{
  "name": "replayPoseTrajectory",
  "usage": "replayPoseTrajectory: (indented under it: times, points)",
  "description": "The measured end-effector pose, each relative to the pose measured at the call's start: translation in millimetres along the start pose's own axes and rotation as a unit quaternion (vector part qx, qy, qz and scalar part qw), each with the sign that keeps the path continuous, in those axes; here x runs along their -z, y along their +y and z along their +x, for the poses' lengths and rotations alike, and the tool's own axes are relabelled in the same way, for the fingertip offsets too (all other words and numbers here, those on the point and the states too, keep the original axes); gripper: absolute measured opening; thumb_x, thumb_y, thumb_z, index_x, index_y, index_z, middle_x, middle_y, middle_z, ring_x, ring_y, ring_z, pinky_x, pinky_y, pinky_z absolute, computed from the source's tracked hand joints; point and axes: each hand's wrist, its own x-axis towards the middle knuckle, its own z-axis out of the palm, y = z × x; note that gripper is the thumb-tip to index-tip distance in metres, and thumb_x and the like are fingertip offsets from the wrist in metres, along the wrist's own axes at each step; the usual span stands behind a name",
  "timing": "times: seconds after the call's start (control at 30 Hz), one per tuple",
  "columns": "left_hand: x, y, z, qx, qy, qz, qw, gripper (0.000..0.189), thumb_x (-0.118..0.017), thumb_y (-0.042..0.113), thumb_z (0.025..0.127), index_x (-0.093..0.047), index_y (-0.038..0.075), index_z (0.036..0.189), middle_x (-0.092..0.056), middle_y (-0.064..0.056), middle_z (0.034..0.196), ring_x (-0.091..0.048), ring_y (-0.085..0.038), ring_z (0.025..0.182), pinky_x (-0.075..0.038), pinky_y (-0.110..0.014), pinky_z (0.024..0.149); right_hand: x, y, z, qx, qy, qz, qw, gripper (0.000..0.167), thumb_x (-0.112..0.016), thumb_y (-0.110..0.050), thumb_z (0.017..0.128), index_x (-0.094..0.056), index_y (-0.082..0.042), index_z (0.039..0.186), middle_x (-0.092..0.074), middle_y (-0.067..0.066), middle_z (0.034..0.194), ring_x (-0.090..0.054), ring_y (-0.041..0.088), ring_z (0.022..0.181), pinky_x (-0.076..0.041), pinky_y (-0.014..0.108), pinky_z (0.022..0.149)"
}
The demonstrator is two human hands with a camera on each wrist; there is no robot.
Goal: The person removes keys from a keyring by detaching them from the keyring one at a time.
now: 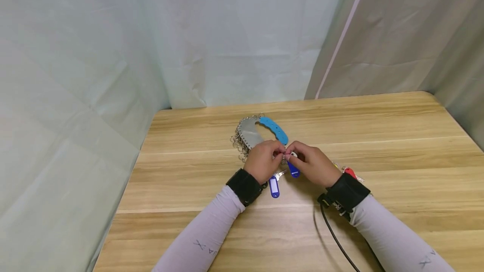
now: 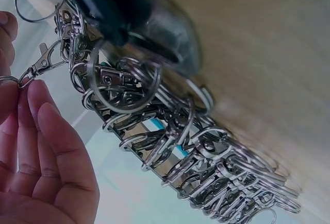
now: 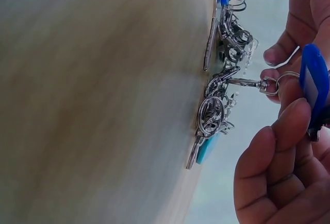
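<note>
A key holder lies on the table, with a curved silver metal plate [image 1: 249, 132] and a blue handle [image 1: 275, 129]. Swivel clasps with split rings [image 2: 221, 167] crowd along the plate's edge. My left hand [image 1: 262, 160] pinches a split ring at the end of one swivel clasp [image 3: 245, 82], which stretches out from the bunch. Meeting it fingertip to fingertip, my right hand [image 1: 315, 165] pinches the same ring, with a blue key tag [image 3: 313, 74] against its fingers. Another blue key tag [image 1: 274, 187] with a key [image 1: 280, 174] lies below the hands.
Beside the right wrist lies a red key tag [image 1: 349, 172] with a key, and a bit of yellow shows by it. A black cable [image 1: 336, 238] runs from the right wristband towards the front edge. Grey curtains [image 1: 245, 45] hang behind the wooden table [image 1: 181, 179].
</note>
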Motion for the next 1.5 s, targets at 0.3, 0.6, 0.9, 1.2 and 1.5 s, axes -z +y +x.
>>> replayPoseTrajectory:
  times: [0.3, 0.6, 0.9, 1.2, 1.5]
  points:
    - [-1.0, 0.4, -1.7, -0.015, 0.001, -0.006, 0.9999, 0.006, -0.069, 0.010, 0.094, -0.072, 0.013, 0.099, -0.073, -0.001, 0.098, -0.069, -0.015, 0.090, -0.055, -0.029, 0.081, -0.2, 2.2, 0.4, -0.022, 0.008, -0.011, 0.9997, 0.005, -0.062, -0.021, 0.101, -0.064, -0.017, 0.104, -0.050, -0.004, 0.073, -0.044, 0.012, 0.064, -0.036, 0.024, 0.058]
    - [-0.6, 0.8, -1.2, -0.007, -0.001, -0.011, 0.9999, 0.006, -0.069, 0.011, 0.095, -0.071, 0.014, 0.099, -0.072, -0.001, 0.098, -0.068, -0.014, 0.090, -0.054, -0.026, 0.080, -0.2, 3.1, 0.0, -0.013, 0.015, -0.010, 0.9997, 0.004, -0.062, -0.021, 0.101, -0.063, -0.018, 0.104, -0.051, -0.005, 0.075, -0.044, 0.011, 0.066, -0.036, 0.024, 0.059]
    - [0.0, 0.8, -0.8, 0.007, -0.002, -0.016, 0.9998, 0.007, -0.068, 0.011, 0.095, -0.071, 0.014, 0.100, -0.071, -0.001, 0.095, -0.066, -0.014, 0.087, -0.053, -0.025, 0.077, 0.3, 1.9, -2.4, -0.001, -0.007, 0.008, 0.9999, 0.005, -0.062, -0.017, 0.101, -0.065, -0.020, 0.103, -0.049, -0.005, 0.075, -0.045, 0.011, 0.065, -0.037, 0.023, 0.057]
    - [1.7, 0.0, 0.0, 0.021, -0.006, -0.027, 0.9994, 0.005, -0.068, 0.012, 0.095, -0.072, 0.012, 0.098, -0.069, -0.002, 0.091, -0.065, -0.016, 0.084, -0.051, -0.023, 0.073, 0.4, 2.0, -2.3, 0.018, -0.028, 0.021, 0.9992, 0.006, -0.063, -0.013, 0.099, -0.067, -0.013, 0.104, -0.058, -0.004, 0.080, -0.049, 0.008, 0.066, -0.041, 0.022, 0.058]
    - [-0.1, -0.2, 0.1, -0.002, -0.003, -0.013, 0.9999, 0.006, -0.068, 0.011, 0.096, -0.072, 0.015, 0.098, -0.072, 0.000, 0.093, -0.066, -0.013, 0.086, -0.053, -0.024, 0.077, 0.4, 5.2, -1.7, 0.006, 0.000, -0.006, 1.0000, 0.004, -0.063, -0.020, 0.101, -0.065, -0.019, 0.103, -0.043, -0.006, 0.068, -0.041, 0.010, 0.060, -0.035, 0.023, 0.055]
